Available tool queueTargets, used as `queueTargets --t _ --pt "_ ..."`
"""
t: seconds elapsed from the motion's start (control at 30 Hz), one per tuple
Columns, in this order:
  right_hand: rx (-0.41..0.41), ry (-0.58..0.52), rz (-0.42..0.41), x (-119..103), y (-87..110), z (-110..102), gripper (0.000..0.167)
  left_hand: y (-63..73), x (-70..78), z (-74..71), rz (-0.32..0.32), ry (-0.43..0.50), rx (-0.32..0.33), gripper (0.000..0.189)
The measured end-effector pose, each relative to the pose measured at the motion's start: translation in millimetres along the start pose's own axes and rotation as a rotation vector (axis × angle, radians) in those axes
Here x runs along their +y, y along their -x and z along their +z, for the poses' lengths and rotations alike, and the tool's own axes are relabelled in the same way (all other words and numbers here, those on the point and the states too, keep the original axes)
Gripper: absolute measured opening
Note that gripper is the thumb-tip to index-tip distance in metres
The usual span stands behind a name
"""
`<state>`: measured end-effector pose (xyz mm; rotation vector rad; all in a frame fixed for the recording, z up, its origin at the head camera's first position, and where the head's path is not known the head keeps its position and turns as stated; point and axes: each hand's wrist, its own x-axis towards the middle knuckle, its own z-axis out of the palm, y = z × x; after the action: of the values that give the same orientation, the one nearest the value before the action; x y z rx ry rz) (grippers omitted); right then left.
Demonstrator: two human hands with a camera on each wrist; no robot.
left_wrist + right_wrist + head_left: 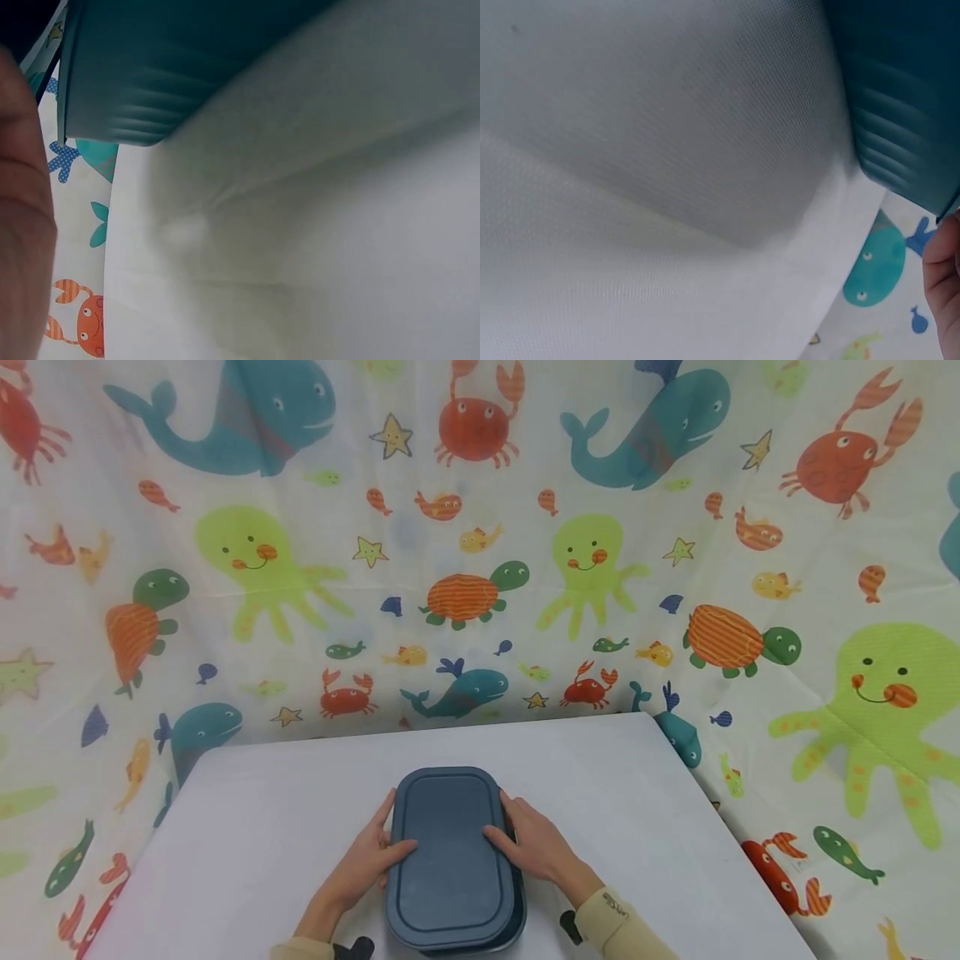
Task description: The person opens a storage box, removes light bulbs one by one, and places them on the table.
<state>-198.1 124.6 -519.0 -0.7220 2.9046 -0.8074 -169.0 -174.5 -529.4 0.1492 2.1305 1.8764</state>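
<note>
Box, blue, ridged at the corners (900, 127); rests on the white surface (285, 827), midway between left and right edges. Lid, matching (452, 860); lies askew on top, box rim showing at right. Left hand (370, 856): grips the lid's left side, thumb on top. Right hand (536, 842): grips its right side likewise. Cloth, sea-animal print (495, 485); hangs beyond the far edge.

Left grip (367, 856) and right grip (536, 839): two are being counted.
Blue-grey lid (453, 860): one is being seen.
Box (157, 86): one is being seen.
Bench (285, 818): one is being seen.
Beige sleeves (630, 931): two are being shown.
Black wrist pieces (361, 948): two are being partly seen.
Printed turtles (461, 597): three are being counted on the cloth (420, 552).
</note>
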Motion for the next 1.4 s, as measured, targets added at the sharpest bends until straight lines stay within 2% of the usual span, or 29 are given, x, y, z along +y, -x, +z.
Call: queueTargets --t 0.17,0.27,0.43,0.57,0.8,1.03,1.2,1.4 --pt "0.032 -0.004 0.016 4 0.1 -1 0.074 2.5 -2.0 -5.7 -0.008 0.02 0.001 0.099" --pt "0.074 0.007 0.041 11 0.3 -3 0.069 6.1 -3.1 -13.7 -0.005 0.043 0.02 0.097" --pt "0.127 0.058 0.073 24 2.8 -8 0.066 12.7 -8.9 -39.4 0.019 0.083 0.067 0.093" --pt "0.13 0.103 0.104 34 6.0 -10 0.068 18.9 -16.8 -65.7 0.006 0.071 0.096 0.089" --pt "0.122 0.114 0.138 44 9.7 -14 0.067 38.1 -36.1 -104.4 -0.11 0.052 0.171 0.086" --pt "0.12 0.116 0.144 50 12.0 -17 0.069 56.1 -53.1 -130.8 -0.25 -0.067 0.209 0.092" --pt "0.117 0.104 0.142 53 13.5 -16 0.07 60.3 -59.8 -141.9 -0.281 -0.081 0.155 0.092" --pt "0.112 0.101 0.146 54 13.6 -14 0.069 64.5 -64.5 -147.9 -0.259 -0.086 0.04 0.089"
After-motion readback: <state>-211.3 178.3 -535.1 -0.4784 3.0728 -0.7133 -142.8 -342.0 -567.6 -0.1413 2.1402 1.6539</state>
